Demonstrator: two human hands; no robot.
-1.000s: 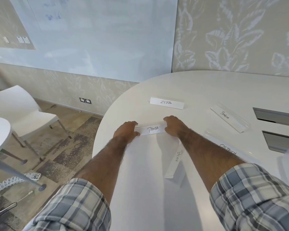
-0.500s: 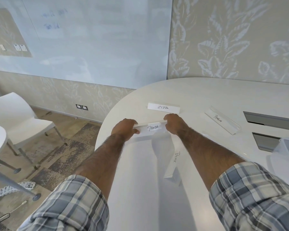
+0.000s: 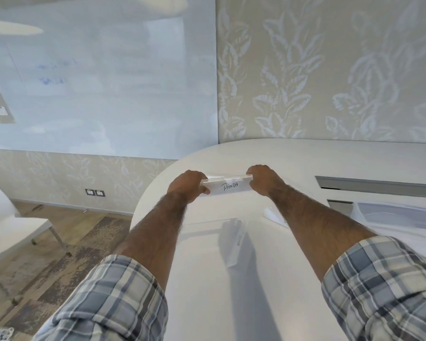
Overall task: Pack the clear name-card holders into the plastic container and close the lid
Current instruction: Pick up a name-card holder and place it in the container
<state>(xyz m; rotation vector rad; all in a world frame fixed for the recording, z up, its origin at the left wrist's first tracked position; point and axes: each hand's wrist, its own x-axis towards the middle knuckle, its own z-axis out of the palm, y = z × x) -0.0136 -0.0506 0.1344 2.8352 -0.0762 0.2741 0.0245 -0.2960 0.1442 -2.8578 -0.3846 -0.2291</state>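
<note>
Container (image 3: 394,213) cut off at right edge; flat holder (image 3: 233,244) lettering blurred

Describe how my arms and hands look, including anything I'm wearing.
Both forearms are bare and hairy. The left sleeve and right sleeve are grey-blue, cream and white plaid, rolled up near the elbows. The left hand and right hand wear no gloves, and no watch shows.

Clear glossy plastic name-card holder (image 3: 228,187), smooth white table (image 3: 305,158), plaid cloth sleeves (image 3: 113,303)

PANDA name-card holder (image 3: 228,187) between both hands (image 3: 186,184) (image 3: 263,180)
</note>
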